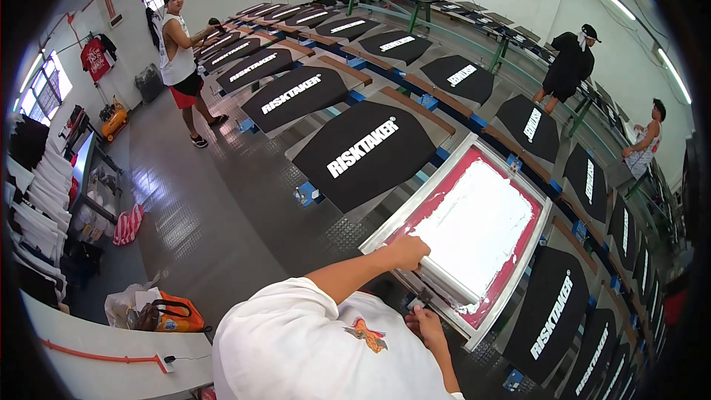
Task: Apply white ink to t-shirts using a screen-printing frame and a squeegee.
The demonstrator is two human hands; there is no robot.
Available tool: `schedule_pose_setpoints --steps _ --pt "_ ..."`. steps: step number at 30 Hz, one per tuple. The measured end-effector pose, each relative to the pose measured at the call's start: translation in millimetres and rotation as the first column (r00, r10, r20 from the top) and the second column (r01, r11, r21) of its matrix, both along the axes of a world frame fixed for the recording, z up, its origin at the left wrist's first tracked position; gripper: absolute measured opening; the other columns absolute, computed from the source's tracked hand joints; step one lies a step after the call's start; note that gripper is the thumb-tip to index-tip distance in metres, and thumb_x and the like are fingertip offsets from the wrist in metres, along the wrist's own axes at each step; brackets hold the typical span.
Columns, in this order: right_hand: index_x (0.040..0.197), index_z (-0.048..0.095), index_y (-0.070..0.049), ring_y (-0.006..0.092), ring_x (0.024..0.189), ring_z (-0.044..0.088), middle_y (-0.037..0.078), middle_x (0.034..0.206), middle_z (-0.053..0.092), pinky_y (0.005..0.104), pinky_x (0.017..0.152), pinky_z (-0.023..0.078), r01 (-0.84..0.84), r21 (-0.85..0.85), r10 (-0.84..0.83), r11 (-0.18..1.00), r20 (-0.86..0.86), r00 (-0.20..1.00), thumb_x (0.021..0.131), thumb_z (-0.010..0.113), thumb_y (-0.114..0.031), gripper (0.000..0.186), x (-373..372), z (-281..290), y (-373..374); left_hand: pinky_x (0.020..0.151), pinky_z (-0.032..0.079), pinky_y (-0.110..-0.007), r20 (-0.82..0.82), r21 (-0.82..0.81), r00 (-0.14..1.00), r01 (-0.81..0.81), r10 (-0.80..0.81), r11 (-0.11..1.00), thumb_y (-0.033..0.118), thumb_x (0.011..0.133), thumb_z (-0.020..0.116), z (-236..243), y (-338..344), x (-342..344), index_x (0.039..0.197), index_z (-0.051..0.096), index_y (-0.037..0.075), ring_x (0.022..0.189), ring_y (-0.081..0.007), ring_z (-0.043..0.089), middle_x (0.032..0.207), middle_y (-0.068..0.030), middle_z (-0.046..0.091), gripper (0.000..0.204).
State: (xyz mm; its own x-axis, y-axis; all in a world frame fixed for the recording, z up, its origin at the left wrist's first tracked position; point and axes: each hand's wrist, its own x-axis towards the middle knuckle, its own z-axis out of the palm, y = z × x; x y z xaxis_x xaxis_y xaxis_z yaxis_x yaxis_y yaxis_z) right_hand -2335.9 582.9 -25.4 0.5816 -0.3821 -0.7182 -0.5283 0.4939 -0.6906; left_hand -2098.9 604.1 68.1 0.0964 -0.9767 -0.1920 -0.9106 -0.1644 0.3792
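A screen-printing frame [465, 152] lies over one of the printing boards, its red-edged mesh [511, 267] largely covered with thick white ink [474, 215]. Along its near side rests a long grey squeegee [453, 281]. My left hand [407, 252] is closed around the squeegee's left end. Just below the frame's near edge is my right hand [427, 324], fingers curled beside a small dark fitting [421, 298]; what they grip is hidden. Black fabric pieces with white lettering lie on boards either side, one panel [363, 152] to the left and another [549, 311] to the right.
Rows of boards with black panels run along a blue rail [444, 154]. A person in a white sleeveless top [178, 55] stands at the far left; three others are near the back and right tables. Bags [178, 313] lie at lower left, beside a white counter [96, 355].
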Motion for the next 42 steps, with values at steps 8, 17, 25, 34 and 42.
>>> schedule_pose_setpoints --steps 8,17,25,34,42 --pt "0.096 0.059 -0.005 0.0141 0.066 0.060 0.007 0.085 0.065 0.0278 0.061 0.052 0.003 -0.007 -0.003 1.000 0.012 1.000 0.088 0.058 -0.045 0.041 -1.7 -2.7 -0.6 0.076 0.050 -0.042 0.031 0.035 0.999 -0.027 0.026 0.999 0.018 0.066 0.075 2.3 -4.6 -2.9 0.096 0.065 0.009 0.090 -0.0323 0.062 0.091 -0.0149 0.065 0.033" --pt "0.095 0.059 -0.002 0.0146 0.067 0.060 0.008 0.086 0.065 0.0272 0.062 0.052 0.000 -0.031 -0.001 1.000 -0.030 1.000 0.089 0.057 -0.040 0.039 0.7 1.6 -2.2 0.079 0.050 -0.041 -0.023 0.015 1.000 -0.006 0.007 1.000 0.016 0.067 0.074 -1.0 -4.5 -0.4 0.106 0.064 0.013 0.095 -0.0303 0.062 0.097 -0.0126 0.065 0.041" --pt "0.095 0.059 -0.002 0.0144 0.066 0.060 0.008 0.086 0.064 0.0273 0.062 0.052 0.007 -0.025 -0.008 1.000 -0.035 0.999 0.089 0.057 -0.040 0.039 0.6 3.7 -1.3 0.076 0.051 -0.042 -0.028 -0.003 0.999 -0.023 0.023 1.000 0.016 0.066 0.075 -2.6 -3.8 -1.2 0.104 0.065 0.012 0.093 -0.0307 0.063 0.095 -0.0131 0.066 0.040" --pt "0.094 0.059 -0.002 0.0141 0.065 0.059 0.008 0.085 0.064 0.0263 0.061 0.052 0.026 -0.021 -0.026 0.999 -0.009 1.000 0.087 0.060 -0.043 0.041 -1.7 -3.4 -1.9 0.075 0.051 -0.042 -0.008 0.036 0.999 -0.032 0.033 0.999 0.017 0.066 0.076 2.8 -5.5 -2.3 0.102 0.065 0.010 0.091 -0.0313 0.063 0.094 -0.0136 0.066 0.039" --pt "0.093 0.060 -0.002 0.0142 0.065 0.060 0.008 0.086 0.065 0.0264 0.061 0.052 0.015 -0.044 -0.016 0.999 -0.016 1.000 0.087 0.060 -0.043 0.041 -1.3 -5.0 -2.7 0.074 0.051 -0.041 -0.008 0.025 0.999 -0.044 0.044 0.999 0.018 0.065 0.077 2.3 -5.8 -1.4 0.099 0.066 0.010 0.089 -0.0314 0.064 0.091 -0.0129 0.066 0.037"
